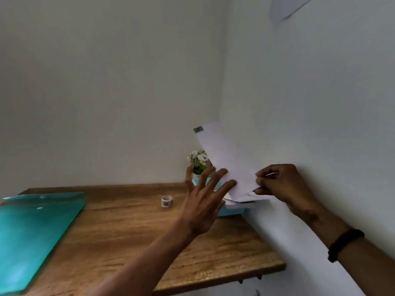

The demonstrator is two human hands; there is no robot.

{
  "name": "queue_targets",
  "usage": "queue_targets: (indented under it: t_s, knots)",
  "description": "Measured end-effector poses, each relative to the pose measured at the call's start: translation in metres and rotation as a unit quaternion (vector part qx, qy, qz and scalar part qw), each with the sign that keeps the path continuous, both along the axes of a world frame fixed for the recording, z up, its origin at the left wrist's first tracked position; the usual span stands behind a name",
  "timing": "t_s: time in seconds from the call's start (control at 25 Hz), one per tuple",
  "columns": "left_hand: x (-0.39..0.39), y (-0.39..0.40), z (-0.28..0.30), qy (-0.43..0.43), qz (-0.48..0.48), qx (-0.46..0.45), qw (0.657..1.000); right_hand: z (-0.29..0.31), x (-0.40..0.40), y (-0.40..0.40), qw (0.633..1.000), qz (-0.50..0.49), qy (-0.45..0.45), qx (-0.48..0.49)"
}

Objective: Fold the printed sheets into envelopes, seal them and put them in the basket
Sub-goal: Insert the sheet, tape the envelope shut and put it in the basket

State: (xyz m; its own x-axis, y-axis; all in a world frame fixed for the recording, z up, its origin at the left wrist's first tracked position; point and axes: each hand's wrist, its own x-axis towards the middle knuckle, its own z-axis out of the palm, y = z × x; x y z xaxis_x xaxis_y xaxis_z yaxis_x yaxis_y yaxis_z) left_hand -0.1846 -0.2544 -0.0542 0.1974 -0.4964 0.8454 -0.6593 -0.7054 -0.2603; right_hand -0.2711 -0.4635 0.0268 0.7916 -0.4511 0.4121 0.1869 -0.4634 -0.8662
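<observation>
Head view: folder (32,236) near left on desk (128,231); tape roll (167,201) centre. Left hand (203,201) splayed, fingers released, beside envelope (230,159). Envelope raised over basket (229,211), far right. Right hand (280,182) pinches lower corner. Paper light, floppy; likely best gripped at folded edge.

A wooden counter (128,231) with a visible grain runs along a pale wall (106,82) and meets a second wall (320,92) at the far right corner. On its near left part lie teal plastic folders (32,238), overlapping, each with a snap button near the far edge. Around the middle of the counter, towards the far side, stands a small roll of patterned tape (166,201). In the far right corner sits a little plant with white flowers (198,160). Two metal pegs (250,279) show beneath the counter's near right edge.
</observation>
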Motion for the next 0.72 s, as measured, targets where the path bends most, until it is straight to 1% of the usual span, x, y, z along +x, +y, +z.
queue_targets:
  t_s: [0.12, 0.2, 0.36, 0.52, 0.6, 0.64, 0.72]
  knots:
    - [-0.007, -0.008, -0.012, -0.001, -0.037, -0.052, 0.998, -0.008, -0.009, -0.002, 0.999, -0.015, 0.036, -0.026]
    - [-0.010, -0.012, -0.013, 0.005, -0.049, -0.077, 0.996, -0.013, -0.014, -0.004, 0.995, -0.041, 0.053, -0.078]
    - [-0.005, -0.028, -0.007, 0.017, -0.083, -0.125, 0.989, -0.015, -0.024, -0.007, 0.968, -0.097, 0.034, -0.229]
    - [0.003, -0.044, -0.001, 0.038, -0.111, -0.141, 0.983, -0.018, -0.037, -0.009, 0.951, -0.092, 0.013, -0.296]
    - [0.006, -0.051, 0.001, 0.056, -0.107, -0.157, 0.980, -0.021, -0.034, -0.007, 0.929, -0.129, 0.008, -0.348]
    - [0.008, -0.052, 0.001, 0.073, -0.098, -0.160, 0.980, -0.022, -0.029, -0.004, 0.908, -0.158, 0.020, -0.386]
    - [0.009, -0.053, 0.000, 0.124, -0.078, -0.155, 0.977, -0.024, -0.018, 0.003, 0.844, -0.226, 0.056, -0.482]
